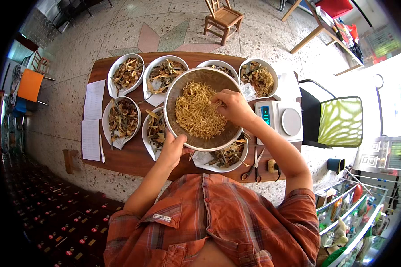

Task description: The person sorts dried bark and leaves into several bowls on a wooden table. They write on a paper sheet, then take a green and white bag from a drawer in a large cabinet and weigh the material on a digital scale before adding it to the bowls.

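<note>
My left hand grips the near-left rim of a round metal bowl, thumb over the edge. Inside lies a heap of thin, yellowish dried herb pieces. My right hand reaches over the bowl's right side, its bent fingers pinched together at the heap; the fingertips are partly hidden. The bowl is held above white scoop-shaped trays of mixed dried herbs, covering parts of them. Among these are a tray at the far left and one at the far right, which also contains similar yellowish pieces.
A digital scale with a lit display stands on the wooden table at right. Scissors and a small cylindrical object lie near the front edge. Printed sheets and a pen are at left. A green-backed chair stands right.
</note>
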`<action>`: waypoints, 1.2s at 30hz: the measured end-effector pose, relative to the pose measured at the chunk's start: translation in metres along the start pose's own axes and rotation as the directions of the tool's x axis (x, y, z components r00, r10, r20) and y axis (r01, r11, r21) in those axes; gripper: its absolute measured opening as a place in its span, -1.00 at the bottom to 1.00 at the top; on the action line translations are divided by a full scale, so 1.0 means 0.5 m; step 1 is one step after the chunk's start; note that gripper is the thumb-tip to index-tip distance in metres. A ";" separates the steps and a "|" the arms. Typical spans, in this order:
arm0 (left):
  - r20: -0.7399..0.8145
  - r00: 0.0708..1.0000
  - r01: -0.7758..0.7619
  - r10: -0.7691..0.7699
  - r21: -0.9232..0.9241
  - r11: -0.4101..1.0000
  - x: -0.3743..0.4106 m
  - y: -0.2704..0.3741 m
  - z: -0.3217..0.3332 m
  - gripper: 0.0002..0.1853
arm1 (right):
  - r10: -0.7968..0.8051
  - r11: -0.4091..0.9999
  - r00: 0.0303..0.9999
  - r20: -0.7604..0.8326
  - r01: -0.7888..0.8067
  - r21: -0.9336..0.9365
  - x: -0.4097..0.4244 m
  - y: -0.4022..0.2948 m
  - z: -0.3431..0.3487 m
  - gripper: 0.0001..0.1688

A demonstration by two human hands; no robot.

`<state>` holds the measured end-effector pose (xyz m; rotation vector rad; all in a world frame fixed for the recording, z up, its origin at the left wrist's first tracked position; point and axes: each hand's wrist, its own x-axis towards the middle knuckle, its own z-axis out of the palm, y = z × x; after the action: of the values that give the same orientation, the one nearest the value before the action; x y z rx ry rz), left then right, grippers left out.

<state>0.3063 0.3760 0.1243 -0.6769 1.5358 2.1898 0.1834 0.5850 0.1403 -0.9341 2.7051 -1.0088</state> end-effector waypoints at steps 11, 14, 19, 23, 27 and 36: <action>0.056 0.997 -0.049 0.051 -0.042 0.998 -0.006 0.009 -0.014 -0.44 | -0.014 1.000 0.997 -0.073 0.015 0.020 0.005 -0.018 0.043 -0.66; 0.042 0.999 -0.023 0.026 -0.076 0.997 -0.001 0.009 -0.024 -0.49 | 0.007 0.994 0.989 -0.146 0.010 0.113 0.020 -0.030 0.010 -0.72; 0.028 0.999 0.029 -0.027 -0.079 0.996 0.002 0.020 -0.035 -0.53 | 0.159 0.975 0.981 -0.113 -0.138 0.177 0.034 -0.056 -0.025 -0.73; 0.043 0.999 0.024 -0.020 -0.100 0.995 0.007 0.025 -0.041 -0.52 | 0.086 0.980 0.981 -0.176 -0.051 0.194 0.040 -0.038 -0.011 -0.75; 0.019 0.999 0.035 -0.034 -0.098 0.995 0.014 0.039 -0.042 -0.62 | 0.123 0.973 0.974 -0.193 -0.080 0.214 0.050 -0.033 -0.015 -0.76; -0.044 0.998 0.032 -0.041 -0.173 0.984 0.035 0.049 -0.049 -0.64 | 0.225 0.926 0.964 -0.140 -0.166 0.338 0.081 -0.015 -0.029 -0.79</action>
<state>0.2821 0.3456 0.1257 -0.8093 1.3554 2.3129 0.1504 0.5651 0.1605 -0.5253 2.5812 -1.4924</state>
